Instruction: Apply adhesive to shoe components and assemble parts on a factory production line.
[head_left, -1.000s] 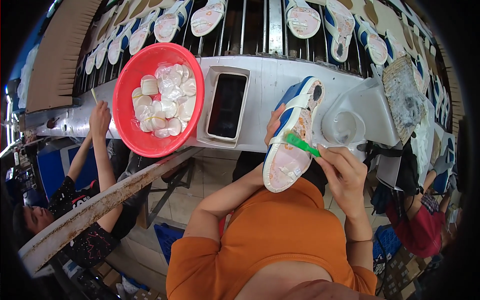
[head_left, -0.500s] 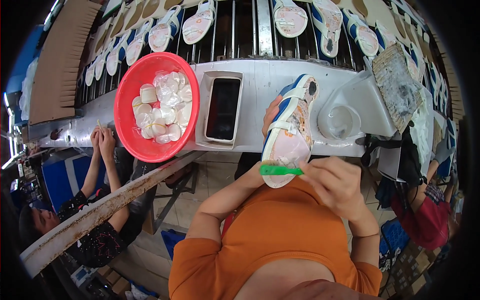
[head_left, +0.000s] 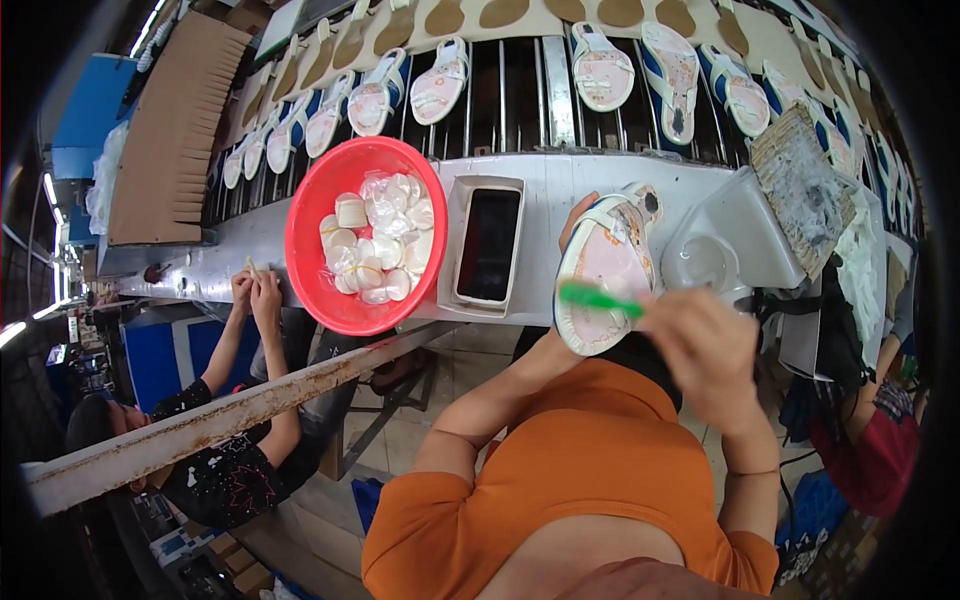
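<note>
Right hand (head_left: 704, 345) pinches green brush (head_left: 600, 299) over sandal (head_left: 606, 262); left hand (head_left: 574, 222) clasps its left side. Loose clasp could let it twist.

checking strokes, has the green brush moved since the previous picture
Yes, the green brush went up the view, from below the table's front edge to above.

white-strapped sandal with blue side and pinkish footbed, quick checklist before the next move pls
1. Sandal held up by left hand: ok.
2. Small green-handled brush gripped in right hand: ok.
3. Bristles touching footbed: cannot tell, motion blur.
4. Footbed free of dark marks: not ok, dark patch at the far end.
5. Round red plastic basin apart from both hands: ok.
</note>
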